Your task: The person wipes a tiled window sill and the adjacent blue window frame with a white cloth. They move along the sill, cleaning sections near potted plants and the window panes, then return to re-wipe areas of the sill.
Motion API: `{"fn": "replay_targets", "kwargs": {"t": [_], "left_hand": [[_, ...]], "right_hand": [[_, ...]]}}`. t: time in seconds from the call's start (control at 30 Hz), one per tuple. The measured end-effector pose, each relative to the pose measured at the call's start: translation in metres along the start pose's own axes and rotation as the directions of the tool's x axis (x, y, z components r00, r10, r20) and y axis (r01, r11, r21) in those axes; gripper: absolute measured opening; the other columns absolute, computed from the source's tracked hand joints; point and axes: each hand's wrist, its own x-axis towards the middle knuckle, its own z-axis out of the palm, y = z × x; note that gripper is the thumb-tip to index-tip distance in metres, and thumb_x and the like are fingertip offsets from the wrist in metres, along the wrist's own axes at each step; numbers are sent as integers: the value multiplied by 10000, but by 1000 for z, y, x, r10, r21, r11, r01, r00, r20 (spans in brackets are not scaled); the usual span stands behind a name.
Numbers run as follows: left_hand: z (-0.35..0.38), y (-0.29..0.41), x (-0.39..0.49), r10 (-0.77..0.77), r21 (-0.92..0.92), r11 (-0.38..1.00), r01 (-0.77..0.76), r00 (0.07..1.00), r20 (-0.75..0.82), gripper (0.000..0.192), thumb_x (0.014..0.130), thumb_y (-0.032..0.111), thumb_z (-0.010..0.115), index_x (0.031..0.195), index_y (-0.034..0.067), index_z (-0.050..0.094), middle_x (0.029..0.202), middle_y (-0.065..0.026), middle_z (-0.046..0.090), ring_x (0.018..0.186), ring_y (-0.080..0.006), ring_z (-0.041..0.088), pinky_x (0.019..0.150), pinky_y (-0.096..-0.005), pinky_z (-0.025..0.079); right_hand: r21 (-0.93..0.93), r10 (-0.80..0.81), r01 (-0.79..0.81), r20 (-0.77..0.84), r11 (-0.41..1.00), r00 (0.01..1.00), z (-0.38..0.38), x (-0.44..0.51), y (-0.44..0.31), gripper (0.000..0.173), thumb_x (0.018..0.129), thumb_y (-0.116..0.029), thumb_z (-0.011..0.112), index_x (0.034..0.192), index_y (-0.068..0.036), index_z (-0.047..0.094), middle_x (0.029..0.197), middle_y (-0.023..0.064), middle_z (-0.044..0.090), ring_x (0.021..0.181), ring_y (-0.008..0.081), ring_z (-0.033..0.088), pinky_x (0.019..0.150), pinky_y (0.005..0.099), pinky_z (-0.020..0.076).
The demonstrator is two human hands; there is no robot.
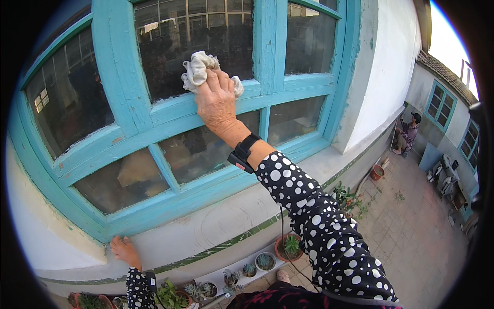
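Observation:
My right hand [218, 100] grips a crumpled pale cloth [198, 69] and presses it against the lower edge of the middle window pane [166, 50]. The pane sits in a turquoise painted wooden window frame [123, 69] with chipped paint. At the lower left, my left hand [124, 250] rests on the white window sill [220, 220], by the frame's bottom corner, with no object visible in it. Both forearms have dotted black sleeves and dark wrist straps.
Below the sill, potted succulents [265, 261] stand on a narrow ledge beside other potted plants [291, 247]. A black cable [282, 228] hangs past my right arm. Farther right, a person [408, 133] crouches by the wall, near a terracotta pot [377, 172] on the paved yard [409, 216].

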Motion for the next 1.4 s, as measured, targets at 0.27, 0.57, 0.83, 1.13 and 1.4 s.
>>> {"fn": "replay_targets", "kwargs": {"t": [0.27,0.57,0.83,1.13,1.4], "left_hand": [[41,208,-129,4,-190,982,18,993,116,568,997,312,644,1483,96,443,1633,-121,334,1420,-362,388,1098,-572,306],[45,217,-137,-29,-1,1000,29,997,67,673,1049,418,552,1568,54,328,1682,-156,234,1480,-372,346,1120,-567,313],[50,216,-137,-29,56,998,28,999,22,654,1036,364,588,1564,60,350,1672,-129,271,1472,-351,368,1099,-564,342],[52,213,-135,-19,93,996,16,999,32,645,1046,366,570,1570,64,347,1669,-136,269,1460,-366,386,1078,-565,373],[53,216,-138,-26,87,996,24,999,21,639,1041,321,582,1570,53,343,1677,-149,254,1471,-374,371,1102,-555,356]], "right_hand": [[349,-91,61,72,935,993,-22,3,26,374,775,-52,673,1144,8,643,1252,179,610,1200,376,548,983,487,447],[349,-110,90,39,933,993,-121,-15,134,491,735,29,686,1224,49,652,1272,204,621,1209,414,563,1018,511,449],[227,121,-121,14,966,993,-111,2,256,374,752,-80,797,1114,-31,712,1203,109,640,1150,355,544,958,472,431],[-32,183,-180,229,983,956,-176,-17,377,336,765,-127,784,1090,-58,738,1181,94,643,1092,359,549,932,467,481],[-129,622,-611,86,781,778,-164,-24,390,386,866,-206,739,1227,-72,712,1249,169,595,1139,405,522,997,479,464]]}}
